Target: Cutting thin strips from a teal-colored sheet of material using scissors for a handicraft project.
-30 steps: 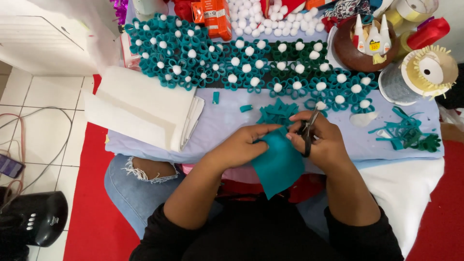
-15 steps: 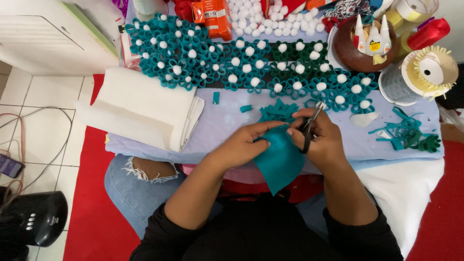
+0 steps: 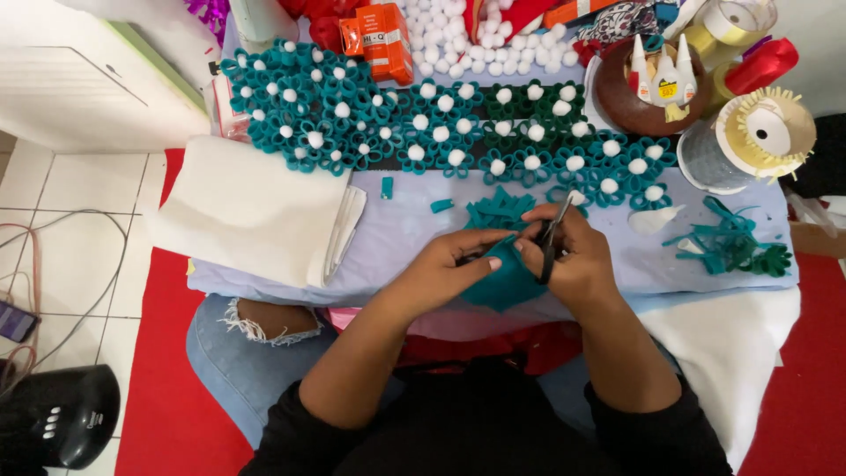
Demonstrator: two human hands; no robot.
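Teal felt piece is pinched in the left hand, just below the flower row. The right hand has its grip closed on black scissors. Keep the felt tight and snip slowly, fingers away from the blades.

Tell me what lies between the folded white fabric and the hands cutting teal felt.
Head view: mostly bare pale blue cloth, with two small teal felt scraps lying on it above that stretch, between the folded white fabric and the left hand.
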